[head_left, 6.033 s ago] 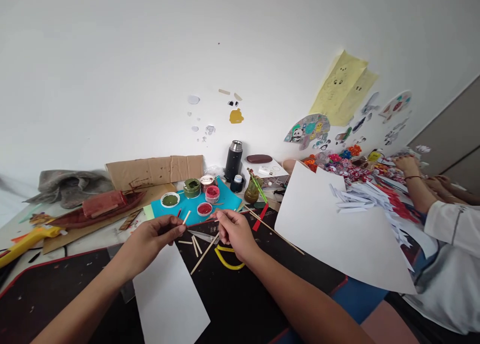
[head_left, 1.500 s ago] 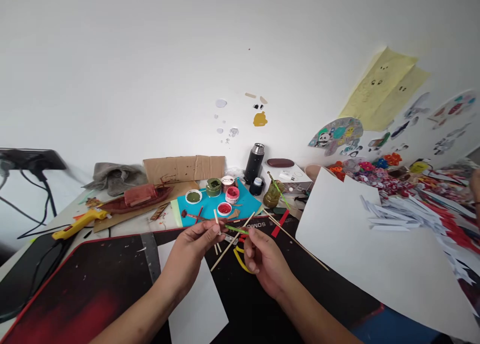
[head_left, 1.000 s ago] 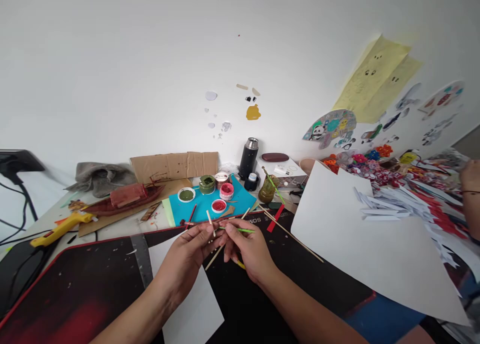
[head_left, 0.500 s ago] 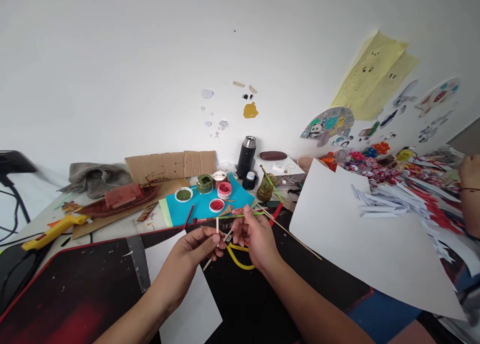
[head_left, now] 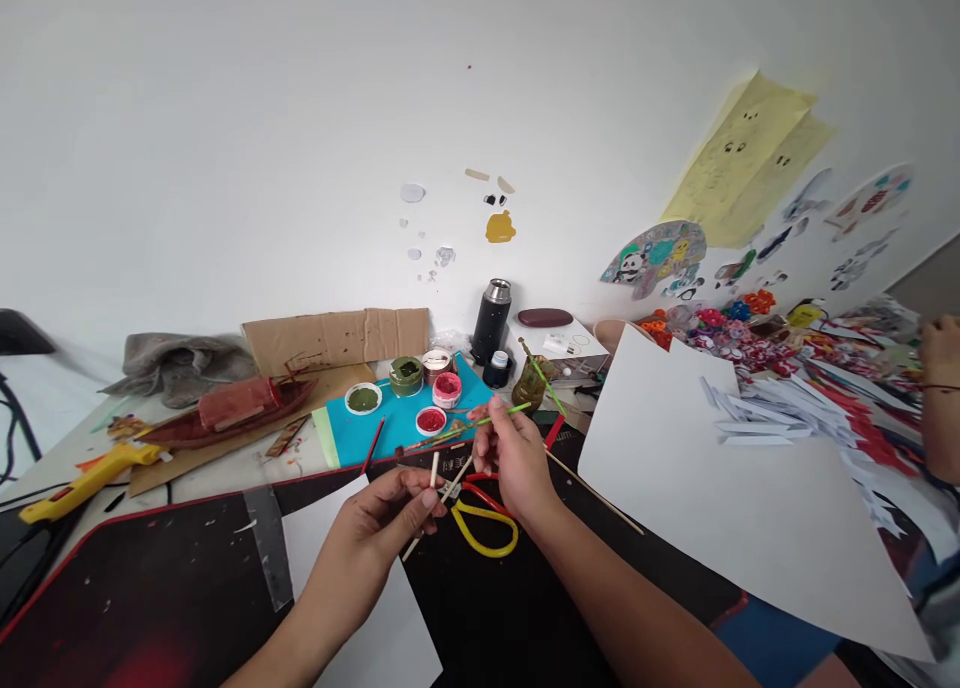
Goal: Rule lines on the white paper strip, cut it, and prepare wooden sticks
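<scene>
My left hand (head_left: 379,528) pinches a short pale wooden stick (head_left: 435,468) upright between thumb and fingers. In my right hand (head_left: 517,463) is a paintbrush with a green handle (head_left: 519,409); its bristle end points left, close to the front edge of the blue sheet. An open pot of red paint (head_left: 431,421) stands just beyond the brush. Scissors with red and yellow handles (head_left: 486,551) lie on the black mat below my hands. A thin stick (head_left: 411,548) passes behind my left fingers, partly hidden.
Several paint pots, one with green paint (head_left: 364,398), stand on the blue sheet (head_left: 345,440). A model boat (head_left: 232,408) and a yellow glue gun (head_left: 90,483) lie left. White paper (head_left: 660,468) covers the right. Another person's arm (head_left: 941,398) shows far right.
My hands have drawn slightly apart. The brush has moved off the short stick and tilted, its handle end higher. More of the scissors' handles now shows.
</scene>
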Demonstrator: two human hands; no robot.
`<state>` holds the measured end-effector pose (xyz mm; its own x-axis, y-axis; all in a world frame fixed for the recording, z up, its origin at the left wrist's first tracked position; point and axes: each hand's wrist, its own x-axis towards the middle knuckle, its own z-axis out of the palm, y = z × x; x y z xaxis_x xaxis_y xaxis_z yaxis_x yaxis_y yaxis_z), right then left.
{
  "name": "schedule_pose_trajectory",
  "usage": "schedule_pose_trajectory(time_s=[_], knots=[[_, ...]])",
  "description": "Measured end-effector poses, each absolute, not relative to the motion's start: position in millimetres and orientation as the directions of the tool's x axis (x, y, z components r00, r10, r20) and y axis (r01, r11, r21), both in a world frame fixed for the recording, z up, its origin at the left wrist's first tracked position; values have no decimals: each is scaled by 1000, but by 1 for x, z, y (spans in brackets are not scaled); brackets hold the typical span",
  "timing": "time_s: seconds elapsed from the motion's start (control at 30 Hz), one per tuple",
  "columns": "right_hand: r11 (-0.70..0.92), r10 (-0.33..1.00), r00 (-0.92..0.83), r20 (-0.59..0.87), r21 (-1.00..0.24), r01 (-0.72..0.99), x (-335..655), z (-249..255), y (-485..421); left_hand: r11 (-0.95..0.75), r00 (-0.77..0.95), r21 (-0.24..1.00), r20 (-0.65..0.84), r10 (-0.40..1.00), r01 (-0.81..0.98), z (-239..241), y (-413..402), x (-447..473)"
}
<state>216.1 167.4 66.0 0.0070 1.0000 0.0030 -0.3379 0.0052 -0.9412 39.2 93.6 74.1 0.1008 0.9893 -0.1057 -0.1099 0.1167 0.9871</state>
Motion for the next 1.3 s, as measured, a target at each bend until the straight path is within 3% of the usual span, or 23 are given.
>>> schedule_pose_trajectory(time_s=[0.47,0.67,1.3], knots=[[308,950,36,309,-950,51,225,107,265,179,-34,970,-187,982,-165,54,118,19],[384,915,-41,402,-834,396,218,103,293,219,-38,959,-229,973,-181,47,120,13],[370,923,-72,377,-826,425,218,104,300,276,-49,930,-296,954,-243,47,123,17]])
